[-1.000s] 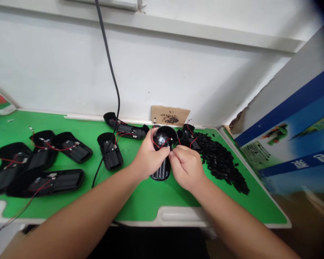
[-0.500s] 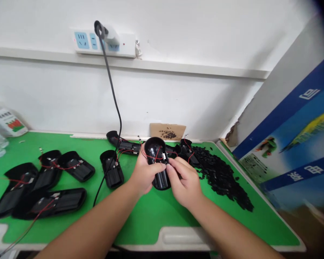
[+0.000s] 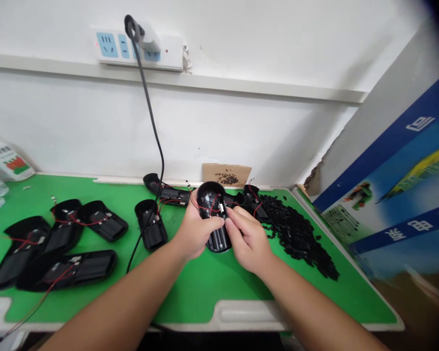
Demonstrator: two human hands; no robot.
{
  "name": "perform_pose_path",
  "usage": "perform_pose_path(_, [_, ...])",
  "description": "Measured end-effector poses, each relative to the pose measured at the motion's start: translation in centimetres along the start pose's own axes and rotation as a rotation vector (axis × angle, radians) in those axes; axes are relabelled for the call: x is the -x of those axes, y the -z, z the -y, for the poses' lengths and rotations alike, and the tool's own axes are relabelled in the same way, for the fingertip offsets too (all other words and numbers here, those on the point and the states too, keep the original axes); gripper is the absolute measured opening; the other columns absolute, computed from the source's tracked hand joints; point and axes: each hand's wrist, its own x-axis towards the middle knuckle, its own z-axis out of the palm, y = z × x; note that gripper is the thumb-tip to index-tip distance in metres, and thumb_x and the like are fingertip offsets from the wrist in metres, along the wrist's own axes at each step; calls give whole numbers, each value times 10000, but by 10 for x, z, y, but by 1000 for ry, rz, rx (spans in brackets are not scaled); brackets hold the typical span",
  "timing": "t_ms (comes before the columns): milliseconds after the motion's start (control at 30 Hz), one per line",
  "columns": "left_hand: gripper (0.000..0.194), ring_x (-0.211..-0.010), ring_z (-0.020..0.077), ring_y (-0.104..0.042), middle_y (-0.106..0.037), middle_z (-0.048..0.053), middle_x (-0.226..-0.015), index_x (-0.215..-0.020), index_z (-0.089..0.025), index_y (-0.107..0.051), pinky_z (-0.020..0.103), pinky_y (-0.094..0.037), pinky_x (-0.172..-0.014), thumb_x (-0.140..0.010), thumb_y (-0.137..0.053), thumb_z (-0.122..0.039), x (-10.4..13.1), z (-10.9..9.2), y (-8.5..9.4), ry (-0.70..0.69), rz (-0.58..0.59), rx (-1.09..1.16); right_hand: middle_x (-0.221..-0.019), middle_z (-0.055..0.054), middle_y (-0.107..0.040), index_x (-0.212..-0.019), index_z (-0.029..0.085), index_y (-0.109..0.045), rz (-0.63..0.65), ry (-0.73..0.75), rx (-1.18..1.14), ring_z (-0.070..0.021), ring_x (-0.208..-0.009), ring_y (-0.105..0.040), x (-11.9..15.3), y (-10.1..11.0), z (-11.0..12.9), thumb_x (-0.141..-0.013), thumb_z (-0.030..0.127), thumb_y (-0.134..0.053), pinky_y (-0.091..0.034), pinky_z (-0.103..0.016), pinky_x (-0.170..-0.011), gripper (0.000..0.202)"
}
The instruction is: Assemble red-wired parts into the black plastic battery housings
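A black plastic housing [image 3: 218, 239] with a round cupped top, red wires and a small white connector [image 3: 221, 207] is held above the green table. My left hand [image 3: 197, 229] is wrapped round its left side, the thumb lying across the front. At the housing's right edge, just below the connector, my right hand [image 3: 249, 238] has thumb and fingertips pinched together; anything between them is too small to make out. More housings with red wires lie behind it, and another housing [image 3: 150, 226] rests to the left.
Several wired housings [image 3: 102, 222] lie at the left. A pile of small black parts [image 3: 300, 234] spreads at the right. Cardboard with tiny dark pieces [image 3: 209, 174] stands by the wall. A black cable [image 3: 151, 114] hangs from a power strip [image 3: 173, 52]. Bottles stand far left.
The view has shifted slightly, so the scene sits a little higher in the frame. Both hands keep nearly the same hold on the housing.
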Motion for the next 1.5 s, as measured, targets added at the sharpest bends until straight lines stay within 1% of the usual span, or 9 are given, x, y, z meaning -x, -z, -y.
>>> perform_pose_path(200, [608,-841,136,-568,-576,-27,-903,-1080,-224,-460,296,-443,-834,-540,-673,-43,0,5,-1,62,-11,22,-856,-52,-568,-1132,177,-603,19,-110,9,-175,-814,-572,0,-3,-7,-942,185,-439,-481,-307,-708,250])
perform_pose_path(300, [593,-828,131,-557,-575,-33,-873,-1055,-214,-466,282,-442,-823,-523,-662,-39,0,6,-1,26,-47,7,-885,-56,-571,-1193,183,-591,47,-77,-5,-172,-831,-577,0,-2,-10,-943,188,-439,-495,-311,-726,293])
perform_pose_path(600, [523,-703,117,-503,-528,-49,-769,-967,-203,-494,248,-402,-662,-477,-587,-43,0,2,3,116,-47,-44,-637,22,-363,-872,158,-632,49,108,67,-113,-557,-375,3,5,-10,-869,119,-535,-286,-264,-512,105])
perform_pose_path(867, [543,-728,118,-511,-539,-47,-810,-971,-205,-501,251,-410,-706,-463,-590,-36,1,5,1,55,-105,-46,-620,18,-388,-816,157,-626,43,75,88,-114,-550,-401,4,3,-6,-881,143,-524,-309,-261,-508,121])
perform_pose_path(1000, [558,-768,121,-518,-545,-37,-854,-1009,-202,-492,257,-413,-757,-486,-603,-43,-2,8,1,21,-134,-41,-682,-12,-509,-957,159,-665,65,-55,80,-141,-624,-503,6,-1,-9,-899,198,-522,-415,-268,-562,159])
perform_pose_path(1100, [542,-800,126,-522,-550,-31,-883,-1018,-206,-494,261,-408,-790,-512,-611,-51,-6,11,4,-31,-133,-31,-861,-58,-642,-1109,182,-669,86,-152,38,-175,-770,-606,7,-3,-14,-892,235,-532,-509,-305,-676,262])
perform_pose_path(1233, [515,-833,124,-516,-546,-34,-897,-1023,-208,-506,256,-398,-823,-549,-651,-70,-10,17,8,-107,-21,8,-1046,-81,-711,-1136,197,-699,70,-288,-60,-224,-928,-665,6,-3,-22,-860,282,-561,-542,-381,-810,320])
perform_pose_path(1367, [535,-925,134,-524,-550,-17,-976,-1095,-222,-513,266,-391,-888,-609,-719,-142,-9,17,9,-89,140,80,-939,-77,-749,-1031,196,-752,8,-564,-162,-226,-800,-687,2,6,-35,-793,356,-652,-555,-381,-720,304])
perform_pose_path(1500, [735,-979,190,-563,-574,30,-1067,-1315,-299,-404,310,-439,-819,-665,-743,-256,-2,8,11,65,281,97,-867,-89,-752,-892,218,-784,-146,-749,-375,-187,-650,-670,-1,25,-39,-682,373,-773,-526,-318,-579,261])
